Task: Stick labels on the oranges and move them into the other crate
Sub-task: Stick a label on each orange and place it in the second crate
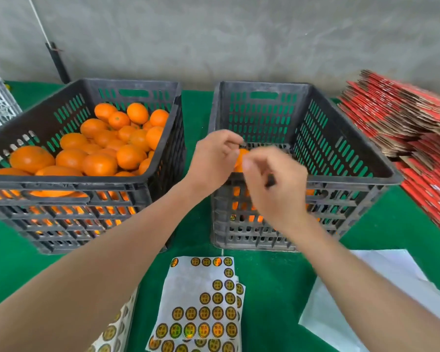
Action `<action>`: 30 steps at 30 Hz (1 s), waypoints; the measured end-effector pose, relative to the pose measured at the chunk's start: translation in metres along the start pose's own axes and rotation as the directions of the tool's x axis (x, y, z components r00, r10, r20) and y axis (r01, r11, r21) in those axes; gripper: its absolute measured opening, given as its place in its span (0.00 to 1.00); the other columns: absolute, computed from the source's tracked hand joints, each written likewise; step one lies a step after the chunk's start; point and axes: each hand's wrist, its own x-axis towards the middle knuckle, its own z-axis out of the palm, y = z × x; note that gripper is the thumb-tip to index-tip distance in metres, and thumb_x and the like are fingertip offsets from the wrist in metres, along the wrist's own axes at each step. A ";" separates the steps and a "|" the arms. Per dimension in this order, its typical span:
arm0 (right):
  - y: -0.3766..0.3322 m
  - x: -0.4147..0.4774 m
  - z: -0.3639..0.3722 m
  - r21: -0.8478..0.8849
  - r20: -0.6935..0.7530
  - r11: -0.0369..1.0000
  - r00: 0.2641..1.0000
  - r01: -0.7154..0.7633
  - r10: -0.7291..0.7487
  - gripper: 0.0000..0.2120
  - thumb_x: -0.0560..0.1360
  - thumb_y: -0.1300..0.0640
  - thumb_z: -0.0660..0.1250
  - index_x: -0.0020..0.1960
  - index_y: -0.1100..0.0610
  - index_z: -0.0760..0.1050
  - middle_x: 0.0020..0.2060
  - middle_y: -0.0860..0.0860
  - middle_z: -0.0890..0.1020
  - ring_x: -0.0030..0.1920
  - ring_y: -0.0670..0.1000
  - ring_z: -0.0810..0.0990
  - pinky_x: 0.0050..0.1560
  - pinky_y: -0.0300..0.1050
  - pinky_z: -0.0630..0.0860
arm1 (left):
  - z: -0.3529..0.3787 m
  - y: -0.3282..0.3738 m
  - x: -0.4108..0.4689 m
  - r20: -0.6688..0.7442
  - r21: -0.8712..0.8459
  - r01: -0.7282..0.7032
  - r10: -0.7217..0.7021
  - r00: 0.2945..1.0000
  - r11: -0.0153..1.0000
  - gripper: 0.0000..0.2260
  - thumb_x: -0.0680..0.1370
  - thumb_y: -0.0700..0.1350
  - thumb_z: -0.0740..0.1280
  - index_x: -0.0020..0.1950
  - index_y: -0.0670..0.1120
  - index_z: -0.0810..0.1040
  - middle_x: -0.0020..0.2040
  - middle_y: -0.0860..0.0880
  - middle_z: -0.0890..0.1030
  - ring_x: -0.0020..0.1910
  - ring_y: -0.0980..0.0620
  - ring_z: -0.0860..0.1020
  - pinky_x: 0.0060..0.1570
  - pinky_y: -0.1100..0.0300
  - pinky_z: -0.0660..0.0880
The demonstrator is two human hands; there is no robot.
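Green covering lies over the worktop (264, 275), with a bare grey wall (239, 34) behind. My left hand (211, 158) grips one orange (239, 158) just above the near rim of the right crate (381, 163). My right hand (272, 184) is blurred against the fruit, fingers curled, and I cannot tell whether it pinches a label. A hurried press could leave the label lifting at an edge, and a slack grip could drop the orange hard onto those below. The left crate (61, 180) is heaped with oranges (99, 148). The right crate holds only a low layer, glimpsed through its front slots. Label sheets (201, 301) lie nearest me.
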 end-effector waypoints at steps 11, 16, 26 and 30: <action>0.033 -0.159 0.101 -0.503 0.809 0.852 0.268 -0.147 0.524 0.24 0.79 0.54 0.58 0.73 0.57 0.59 0.70 0.56 0.68 0.70 0.56 0.62 0.70 0.48 0.58 | -0.027 -0.095 -0.153 0.073 0.043 0.547 -0.548 0.833 0.836 0.14 0.77 0.29 0.57 0.57 0.40 0.78 0.49 0.46 0.79 0.49 0.48 0.78 0.48 0.66 0.71; 0.031 -0.157 0.112 -0.485 0.748 0.850 0.406 -0.206 0.525 0.19 0.76 0.66 0.60 0.66 0.57 0.69 0.58 0.53 0.78 0.60 0.54 0.72 0.60 0.45 0.66 | -0.032 -0.126 -0.197 0.307 0.146 0.801 -0.796 0.522 0.581 0.09 0.75 0.33 0.64 0.53 0.41 0.78 0.49 0.40 0.79 0.45 0.43 0.77 0.48 0.56 0.72; -0.006 -0.133 0.079 -0.180 0.592 0.958 0.754 -0.222 0.285 0.09 0.72 0.69 0.66 0.51 0.63 0.76 0.47 0.56 0.75 0.50 0.53 0.72 0.53 0.45 0.70 | -0.023 -0.119 -0.207 0.378 -0.106 0.934 -0.856 0.354 0.340 0.04 0.73 0.38 0.72 0.44 0.37 0.79 0.44 0.40 0.83 0.44 0.42 0.82 0.48 0.50 0.80; -0.037 -0.173 0.073 -0.217 0.705 0.948 0.634 -0.233 0.317 0.07 0.75 0.58 0.65 0.50 0.58 0.79 0.47 0.52 0.77 0.51 0.51 0.75 0.54 0.47 0.73 | -0.024 -0.112 -0.203 0.411 -0.217 0.942 -0.851 0.326 0.256 0.06 0.74 0.35 0.69 0.49 0.33 0.77 0.47 0.36 0.82 0.45 0.40 0.81 0.46 0.50 0.80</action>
